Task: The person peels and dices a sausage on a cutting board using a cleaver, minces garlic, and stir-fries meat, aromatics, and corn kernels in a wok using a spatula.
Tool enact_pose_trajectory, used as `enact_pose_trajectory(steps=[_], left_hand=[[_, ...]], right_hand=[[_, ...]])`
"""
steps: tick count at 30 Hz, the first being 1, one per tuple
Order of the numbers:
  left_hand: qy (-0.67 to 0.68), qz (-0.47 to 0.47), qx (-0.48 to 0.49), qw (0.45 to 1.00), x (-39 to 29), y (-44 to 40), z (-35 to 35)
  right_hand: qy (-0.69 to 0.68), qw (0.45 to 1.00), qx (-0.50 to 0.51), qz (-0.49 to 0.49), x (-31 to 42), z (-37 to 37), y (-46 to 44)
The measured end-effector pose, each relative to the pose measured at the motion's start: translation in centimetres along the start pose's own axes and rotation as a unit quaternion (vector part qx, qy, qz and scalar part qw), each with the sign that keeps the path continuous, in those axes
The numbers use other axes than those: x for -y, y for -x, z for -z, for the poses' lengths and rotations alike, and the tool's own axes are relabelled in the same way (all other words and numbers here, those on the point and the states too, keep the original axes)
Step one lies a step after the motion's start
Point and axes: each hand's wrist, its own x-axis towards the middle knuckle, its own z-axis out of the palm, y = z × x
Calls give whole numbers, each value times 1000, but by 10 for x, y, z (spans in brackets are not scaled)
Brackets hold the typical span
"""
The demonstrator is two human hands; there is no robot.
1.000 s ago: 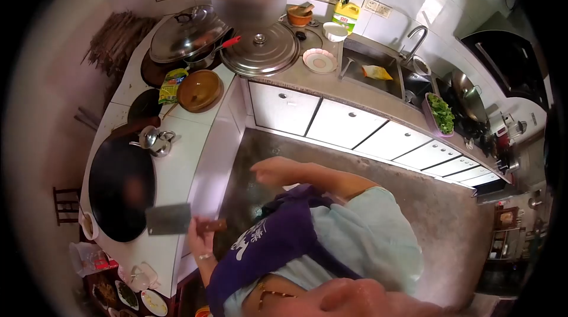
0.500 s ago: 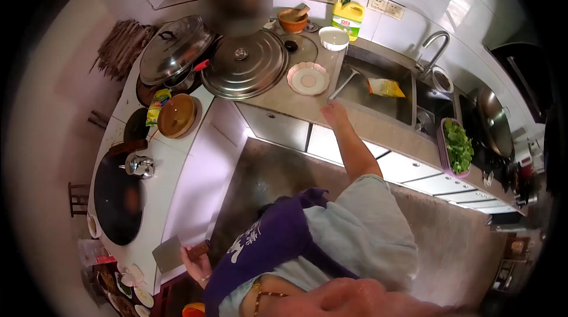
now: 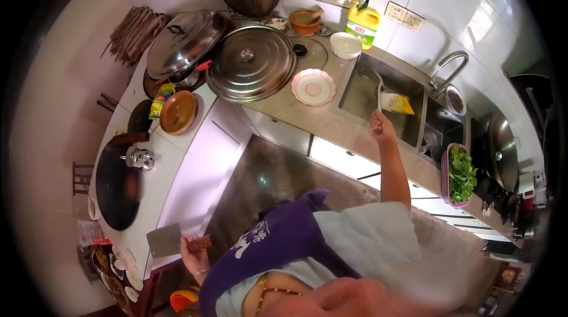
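Observation:
My right hand (image 3: 383, 126) is closed round a slim, pale, long-shafted utensil (image 3: 380, 99), held over the front part of the steel sink (image 3: 362, 104). I cannot make out what kind of utensil it is. Just beyond my fingers, a yellow-and-white packet (image 3: 397, 103) lies in the basin. Low on the left, my left hand (image 3: 193, 253) grips the brown handle of a cleaver (image 3: 164, 241), its broad grey blade pointing left near the white counter's edge. A pink-rimmed plate (image 3: 313, 87) sits on the worktop left of the sink.
A large round lid (image 3: 251, 64) and a white bowl (image 3: 346, 45) are on the worktop, beside a yellow detergent jug (image 3: 362, 26). Right of the sink stand a basket of greens (image 3: 460, 175) and a wok (image 3: 502, 154). A kettle (image 3: 139, 158) and brown bowl (image 3: 178, 112) occupy the left counter.
My right hand has moved right along the sink's front, lifting the utensil from the sink's left edge. The cleaver stays in my left hand, with its blade turned slightly. The view has shifted.

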Motion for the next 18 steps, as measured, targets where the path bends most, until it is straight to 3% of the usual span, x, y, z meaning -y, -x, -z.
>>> enact_pose_trajectory(steps=[7, 10, 11, 12, 13, 14, 15, 16, 18], left_hand=[[30, 10, 32, 999, -32, -9, 40], [48, -5, 30, 998, -47, -14, 80], [27, -4, -32, 999, -50, -16, 99], [19, -3, -39, 999, -57, -14, 109], [20, -18, -76, 997, -65, -5, 108], [47, -24, -41, 998, -72, -1, 118], [48, -28, -41, 998, -79, 3, 133], [53, -41, -25, 997, -89, 12, 135], [38, -66, -29, 997, -103, 24, 165]], right_hand=[[-186, 953, 235, 39, -39, -28, 109], [-240, 920, 310, 13, -58, -30, 128], [-266, 903, 336, -8, -66, -31, 136], [-169, 943, 281, 58, -77, -25, 135], [114, 984, 80, 108, -82, -14, 123], [251, 956, -44, 148, -100, -8, 110], [380, 890, -158, 197, -126, -11, 102], [257, 941, -89, 201, -148, -50, 135], [210, 964, 69, 147, -171, -90, 149]])
